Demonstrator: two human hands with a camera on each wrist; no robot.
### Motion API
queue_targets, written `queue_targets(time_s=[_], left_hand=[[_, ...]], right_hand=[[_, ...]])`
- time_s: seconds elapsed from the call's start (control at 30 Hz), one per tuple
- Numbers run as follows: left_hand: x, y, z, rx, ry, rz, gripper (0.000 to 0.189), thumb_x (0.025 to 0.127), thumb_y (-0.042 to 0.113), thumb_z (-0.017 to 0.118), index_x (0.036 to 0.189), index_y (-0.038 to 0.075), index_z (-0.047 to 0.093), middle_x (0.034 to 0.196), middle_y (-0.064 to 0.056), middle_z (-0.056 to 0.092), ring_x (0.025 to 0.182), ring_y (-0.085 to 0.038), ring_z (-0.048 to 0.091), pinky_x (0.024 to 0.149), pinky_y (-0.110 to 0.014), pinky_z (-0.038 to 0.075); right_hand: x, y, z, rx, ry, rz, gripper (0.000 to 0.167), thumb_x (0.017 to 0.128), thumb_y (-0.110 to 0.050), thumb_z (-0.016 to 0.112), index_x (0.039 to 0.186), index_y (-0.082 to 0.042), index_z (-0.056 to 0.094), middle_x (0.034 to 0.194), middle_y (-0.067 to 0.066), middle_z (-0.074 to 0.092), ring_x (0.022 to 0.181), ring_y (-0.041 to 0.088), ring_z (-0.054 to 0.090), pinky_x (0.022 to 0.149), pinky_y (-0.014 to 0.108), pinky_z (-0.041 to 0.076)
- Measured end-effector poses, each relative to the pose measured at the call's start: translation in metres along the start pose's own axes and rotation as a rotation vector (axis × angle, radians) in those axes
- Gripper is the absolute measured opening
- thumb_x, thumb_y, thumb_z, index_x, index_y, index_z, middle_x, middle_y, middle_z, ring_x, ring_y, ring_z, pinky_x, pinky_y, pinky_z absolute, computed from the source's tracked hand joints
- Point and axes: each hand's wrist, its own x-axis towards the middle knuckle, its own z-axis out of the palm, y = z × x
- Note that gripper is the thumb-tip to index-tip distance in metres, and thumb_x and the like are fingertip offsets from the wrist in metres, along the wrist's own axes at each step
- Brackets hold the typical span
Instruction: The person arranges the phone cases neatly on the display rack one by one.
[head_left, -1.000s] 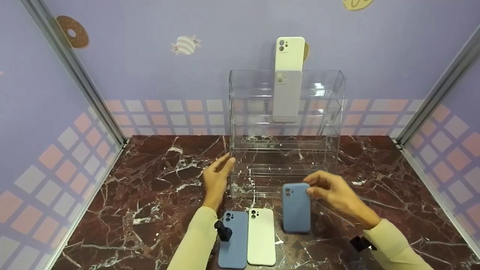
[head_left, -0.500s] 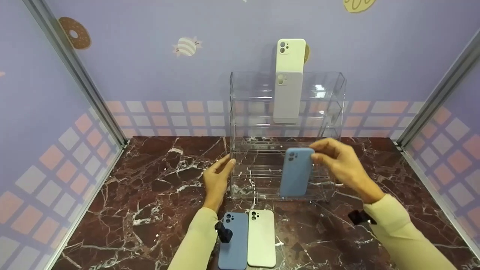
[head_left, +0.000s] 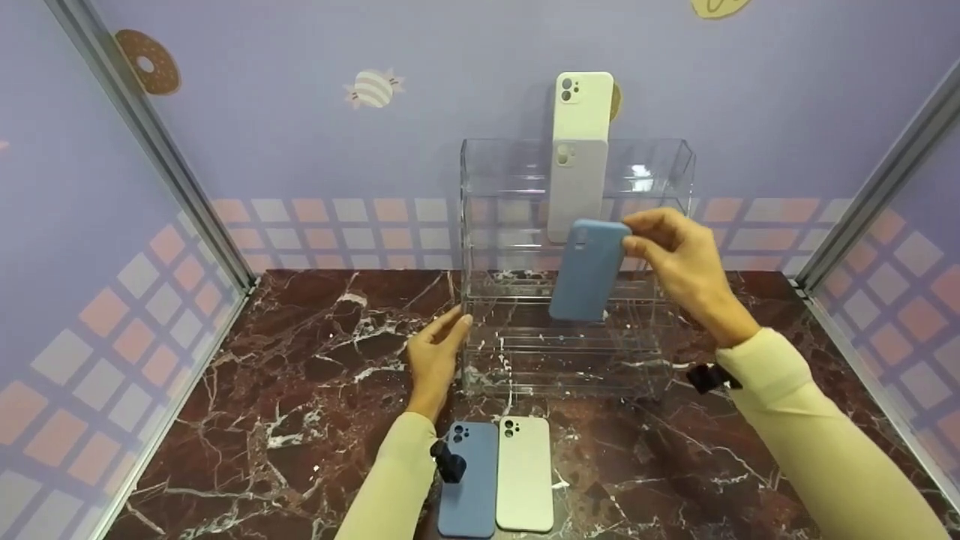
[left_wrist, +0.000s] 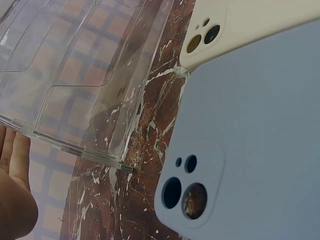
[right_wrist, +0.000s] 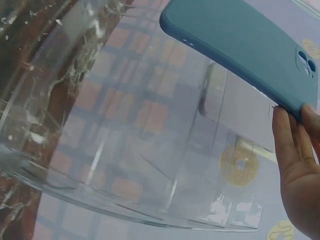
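My right hand (head_left: 682, 262) pinches a blue phone case (head_left: 589, 270) by its upper right edge, between thumb and fingers. The case hangs slightly tilted in front of the middle tiers of a clear acrylic tiered rack (head_left: 517, 300). In the right wrist view the blue case (right_wrist: 240, 45) shows its camera holes close to the fingertips. My left hand (head_left: 436, 356) rests its fairly straight fingers against the rack's left side. On the rack's upper tiers stand a cream phone case (head_left: 583, 112) and, in front of it, a pale lilac-grey phone case (head_left: 577, 191).
A grey-blue phone case (head_left: 474, 502) and a cream phone case (head_left: 525, 472) lie side by side on the dark red marbled tabletop (head_left: 315, 420), near my left forearm. Patterned panels enclose the back and sides, with metal posts (head_left: 165, 165) at the corners.
My right hand has lifted the blue phone case up from low in front of the rack to its middle tiers. My left hand has stayed at the rack's left side.
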Motion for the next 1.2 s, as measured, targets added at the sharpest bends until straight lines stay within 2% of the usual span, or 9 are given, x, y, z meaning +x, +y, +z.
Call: queue_targets(time_s=[0.1,0.17,0.33,0.63,0.9,1.03,1.2], left_hand=[[0.007,-0.016,-0.001,-0.010,0.001,-0.003,0.032,0.094,0.008,0.082,0.124,-0.003,0.077,0.100,-0.014,0.080,0.086,-0.014,0.074,0.082,-0.033,0.062],[0.011,-0.025,-0.002,-0.015,-0.002,0.002,0.032,0.094,0.010,0.083,0.123,-0.001,0.078,0.102,-0.013,0.080,0.088,-0.013,0.074,0.080,-0.026,0.061],[0.011,-0.025,-0.002,-0.006,-0.013,0.007,0.031,0.094,0.010,0.082,0.123,0.000,0.078,0.105,-0.013,0.080,0.091,-0.015,0.075,0.084,-0.028,0.062],[0.011,-0.026,-0.002,-0.005,-0.008,0.009,0.032,0.094,0.011,0.083,0.124,-0.001,0.078,0.103,-0.012,0.080,0.089,-0.014,0.074,0.081,-0.025,0.060],[0.010,-0.023,-0.002,0.005,0.002,0.012,0.035,0.094,0.010,0.082,0.126,-0.004,0.075,0.106,-0.015,0.079,0.088,-0.010,0.072,0.079,-0.021,0.059],[0.010,-0.023,-0.003,0.002,0.005,0.004,0.035,0.094,0.010,0.082,0.126,-0.004,0.075,0.107,-0.016,0.079,0.088,-0.010,0.073,0.079,-0.022,0.059],[0.010,-0.024,-0.004,0.005,-0.001,-0.001,0.034,0.094,0.011,0.083,0.126,-0.001,0.077,0.105,-0.014,0.079,0.090,-0.013,0.074,0.081,-0.023,0.060]], right_hand=[[0.011,-0.002,0.002,0.033,0.030,-0.016,0.026,0.096,0.014,0.069,0.121,0.015,0.064,0.111,0.019,0.073,0.095,0.014,0.073,0.089,0.029,0.061],[0.017,-0.002,0.002,0.046,0.047,-0.021,0.026,0.096,0.014,0.069,0.121,0.016,0.064,0.109,0.015,0.074,0.094,0.013,0.073,0.089,0.029,0.061],[0.031,0.000,0.003,0.067,0.096,-0.040,0.024,0.095,0.014,0.071,0.119,0.016,0.067,0.104,0.010,0.075,0.090,0.012,0.074,0.087,0.029,0.062],[0.049,0.010,0.009,0.056,0.114,-0.024,0.025,0.095,0.011,0.074,0.118,0.016,0.068,0.105,0.016,0.074,0.092,0.016,0.074,0.086,0.028,0.062],[0.056,0.021,0.015,0.031,0.090,0.017,0.024,0.096,0.013,0.070,0.120,0.016,0.067,0.108,0.016,0.072,0.091,0.004,0.070,0.087,0.027,0.062],[0.059,0.025,0.017,0.005,0.079,0.040,0.025,0.096,0.012,0.071,0.121,0.015,0.068,0.109,0.016,0.071,0.091,0.006,0.071,0.087,0.027,0.062],[0.060,0.030,0.020,-0.020,0.067,0.061,0.025,0.097,0.008,0.073,0.121,0.012,0.070,0.110,0.018,0.072,0.095,0.016,0.073,0.087,0.027,0.062]])
